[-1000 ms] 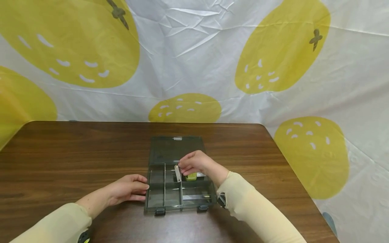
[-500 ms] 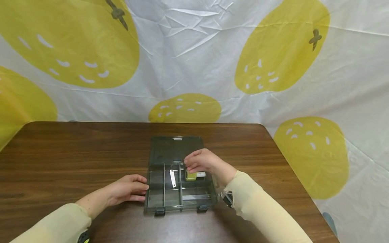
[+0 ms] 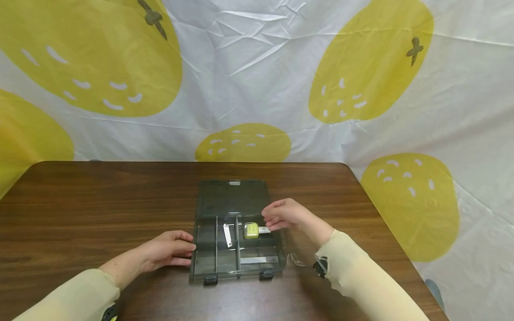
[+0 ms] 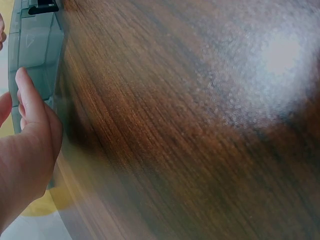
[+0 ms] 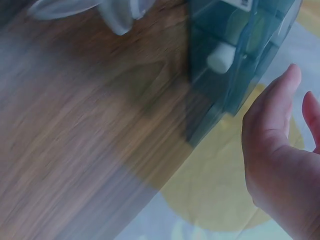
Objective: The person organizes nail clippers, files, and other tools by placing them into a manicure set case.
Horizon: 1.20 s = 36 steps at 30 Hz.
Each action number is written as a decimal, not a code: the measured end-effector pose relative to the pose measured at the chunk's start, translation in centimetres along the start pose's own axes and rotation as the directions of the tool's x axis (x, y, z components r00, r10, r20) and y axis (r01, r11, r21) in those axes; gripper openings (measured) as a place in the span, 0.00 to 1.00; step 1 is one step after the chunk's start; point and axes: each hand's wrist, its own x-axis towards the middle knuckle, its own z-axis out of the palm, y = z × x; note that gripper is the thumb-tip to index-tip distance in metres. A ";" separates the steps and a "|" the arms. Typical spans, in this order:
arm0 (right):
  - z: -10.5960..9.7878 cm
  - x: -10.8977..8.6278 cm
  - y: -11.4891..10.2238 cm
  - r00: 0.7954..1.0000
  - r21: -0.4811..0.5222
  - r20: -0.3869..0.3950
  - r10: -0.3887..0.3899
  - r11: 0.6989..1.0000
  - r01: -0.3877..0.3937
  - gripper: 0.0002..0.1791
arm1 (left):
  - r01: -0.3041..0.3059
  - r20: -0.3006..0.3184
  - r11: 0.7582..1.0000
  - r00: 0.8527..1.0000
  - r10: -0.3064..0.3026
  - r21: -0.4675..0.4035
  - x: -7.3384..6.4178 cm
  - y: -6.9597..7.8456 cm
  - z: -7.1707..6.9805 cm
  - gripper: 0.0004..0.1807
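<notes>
A smoky clear plastic compartment box (image 3: 206,273) lies with its lid (image 3: 233,198) folded back. My left hand (image 3: 172,249) touches its left side, fingers fairly straight; the left wrist view shows these fingers (image 4: 32,102) along the wall. My right hand (image 3: 291,214) hovers over the box's right edge, holding nothing; in the right wrist view its thumb and finger stand apart. A silver nail clipper (image 3: 227,235) lies in the back middle compartment. To its right sits a yellow-green nail polish bottle (image 3: 251,230) with a white cap. A flat metal strip (image 3: 259,260) occupies the front right compartment.
Clear, thin, curved plastic pieces (image 3: 296,260) lie on the wooden table (image 3: 100,200) just right of the box. Two dark latches (image 3: 210,280) stick out at the box's front. A lemon-print cloth (image 3: 249,80) hangs behind the table.
My right hand has let go of the nail clipper in the back middle compartment and moved right, past the nail polish bottle. My left hand has stayed at the box.
</notes>
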 end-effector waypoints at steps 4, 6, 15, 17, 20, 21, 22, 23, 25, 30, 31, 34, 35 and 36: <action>-1.5 -0.8 0.6 1.000 -0.008 -0.012 -0.001 1.000 0.001 0.19 | 0.000 0.002 1.000 1.000 0.000 0.000 0.0 0.0 0.0 0.24; -2.3 -1.2 1.0 1.000 -0.004 -0.017 -0.002 1.000 0.002 0.19 | 0.000 0.002 1.000 1.000 0.000 0.000 -0.1 0.0 0.0 0.24; -5.2 -3.1 3.0 0.999 0.007 -0.032 0.007 1.000 -0.007 0.17 | 0.002 0.005 1.000 1.000 -0.002 0.013 -0.1 0.0 0.0 0.26; -5.5 -3.5 3.4 1.000 0.001 -0.026 0.012 1.000 -0.012 0.14 | 0.003 0.002 1.000 1.000 -0.003 0.012 -0.1 0.0 0.0 0.26; -5.7 -4.2 4.2 1.000 -0.020 -0.017 0.022 1.000 -0.023 0.12 | 0.003 -0.001 1.000 1.000 -0.003 0.013 0.0 0.1 0.1 0.26; -5.7 -4.3 4.5 0.999 -0.029 -0.020 0.028 0.999 -0.029 0.12 | 0.003 -0.004 1.000 1.000 -0.003 0.013 0.0 0.1 0.1 0.26; -5.6 -4.5 4.7 0.999 -0.041 -0.021 0.032 0.999 -0.033 0.12 | 0.003 -0.005 1.000 1.000 -0.003 0.014 0.0 0.1 0.1 0.26; -5.6 -4.6 5.0 0.999 -0.054 -0.025 0.034 0.998 -0.036 0.12 | 0.003 -0.006 1.000 1.000 -0.003 0.014 0.0 0.1 0.0 0.26; -5.4 -4.7 5.6 0.998 -0.074 -0.038 0.042 0.996 -0.045 0.12 | 0.004 -0.009 1.000 1.000 -0.004 0.014 0.1 0.1 0.0 0.26; -4.8 -5.1 6.7 0.997 -0.114 -0.053 0.054 0.992 -0.060 0.10 | 0.005 -0.006 1.000 1.000 -0.005 0.017 0.1 0.1 0.0 0.26; -4.6 -5.2 6.8 0.997 -0.125 -0.055 0.052 0.990 -0.058 0.10 | 0.005 -0.005 1.000 1.000 -0.004 0.018 0.1 0.1 0.0 0.26; -4.0 -5.4 7.2 0.997 -0.162 -0.066 0.028 0.986 -0.038 0.10 | 0.007 -0.004 1.000 1.000 -0.007 0.020 0.1 0.1 0.0 0.26; -3.8 -5.4 7.3 0.997 -0.182 -0.075 0.018 0.983 -0.031 0.11 | 0.009 -0.004 1.000 1.000 -0.008 0.021 0.1 0.2 0.1 0.26; -3.6 -5.5 7.3 0.996 -0.204 -0.083 0.006 0.979 -0.023 0.11 | 0.011 -0.005 1.000 1.000 -0.011 0.021 0.1 0.2 0.1 0.26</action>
